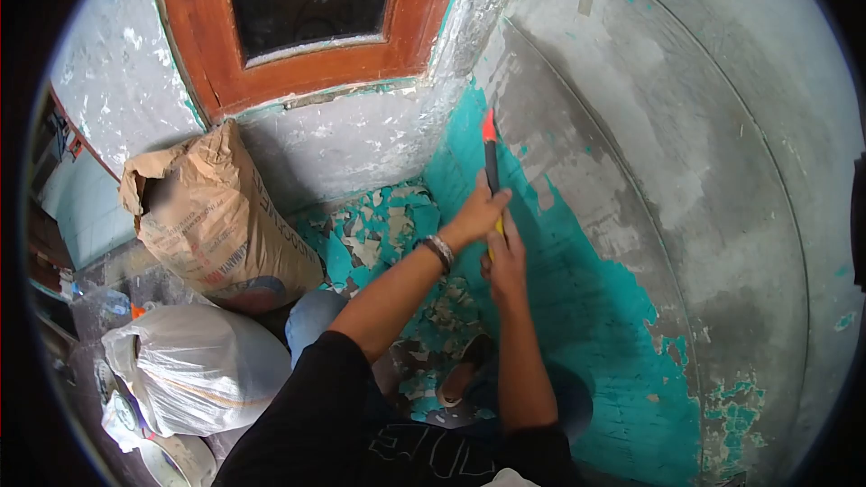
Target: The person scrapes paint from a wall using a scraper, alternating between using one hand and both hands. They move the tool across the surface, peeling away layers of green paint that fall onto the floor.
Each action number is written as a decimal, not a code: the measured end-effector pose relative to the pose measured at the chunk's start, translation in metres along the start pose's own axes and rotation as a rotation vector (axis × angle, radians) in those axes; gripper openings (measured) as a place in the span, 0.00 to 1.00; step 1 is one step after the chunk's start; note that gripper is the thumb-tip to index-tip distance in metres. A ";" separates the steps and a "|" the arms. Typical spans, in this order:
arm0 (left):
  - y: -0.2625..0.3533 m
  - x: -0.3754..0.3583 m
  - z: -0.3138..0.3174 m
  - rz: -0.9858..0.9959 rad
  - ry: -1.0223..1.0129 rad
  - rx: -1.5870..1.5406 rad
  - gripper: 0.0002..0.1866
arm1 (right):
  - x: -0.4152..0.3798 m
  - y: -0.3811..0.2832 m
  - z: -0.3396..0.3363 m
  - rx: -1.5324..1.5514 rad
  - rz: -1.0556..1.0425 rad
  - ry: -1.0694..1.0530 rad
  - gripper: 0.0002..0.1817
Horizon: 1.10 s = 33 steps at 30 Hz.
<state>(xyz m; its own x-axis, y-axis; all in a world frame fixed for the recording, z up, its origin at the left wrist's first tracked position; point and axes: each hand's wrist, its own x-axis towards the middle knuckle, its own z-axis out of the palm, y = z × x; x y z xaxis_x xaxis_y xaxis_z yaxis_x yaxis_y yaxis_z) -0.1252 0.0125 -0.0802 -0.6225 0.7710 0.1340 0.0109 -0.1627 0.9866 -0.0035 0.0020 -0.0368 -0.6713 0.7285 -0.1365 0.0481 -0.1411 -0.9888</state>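
Observation:
Both of my hands hold one long-handled scraper (491,158) with a black and yellow handle and a red-orange head. My left hand (478,216) is wrapped round the upper part of the handle, with a bracelet at its wrist. Just below it, my right hand (507,261) grips the yellow lower part. The red head lies against the wall near the border between turquoise paint (559,307) and bare grey plaster (613,162). Its blade edge is too small to make out.
Turquoise paint flakes (379,230) cover the floor around my feet. At the left stand a brown paper sack (216,216) and a stuffed whitish plastic sack (207,365), with a round container (180,464) below. A wooden-framed window (316,68) is set in the far wall.

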 end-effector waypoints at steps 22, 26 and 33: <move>0.047 -0.032 0.046 -0.097 -0.083 -0.436 0.41 | -0.046 -0.028 -0.036 -0.956 -0.483 0.098 0.28; 0.051 -0.025 0.037 -0.069 -0.017 -0.294 0.38 | -0.035 -0.023 -0.026 -0.941 -0.465 0.086 0.28; 0.041 0.004 0.009 -0.083 -0.032 -0.280 0.38 | -0.007 -0.022 0.003 -0.952 -0.550 0.083 0.28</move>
<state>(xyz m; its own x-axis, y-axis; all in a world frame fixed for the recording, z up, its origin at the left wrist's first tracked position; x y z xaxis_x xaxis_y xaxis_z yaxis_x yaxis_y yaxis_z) -0.1205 0.0142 -0.0385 -0.5869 0.8073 0.0610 -0.2586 -0.2583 0.9308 -0.0017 -0.0022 -0.0138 -0.7260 0.5812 0.3675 0.3321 0.7644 -0.5526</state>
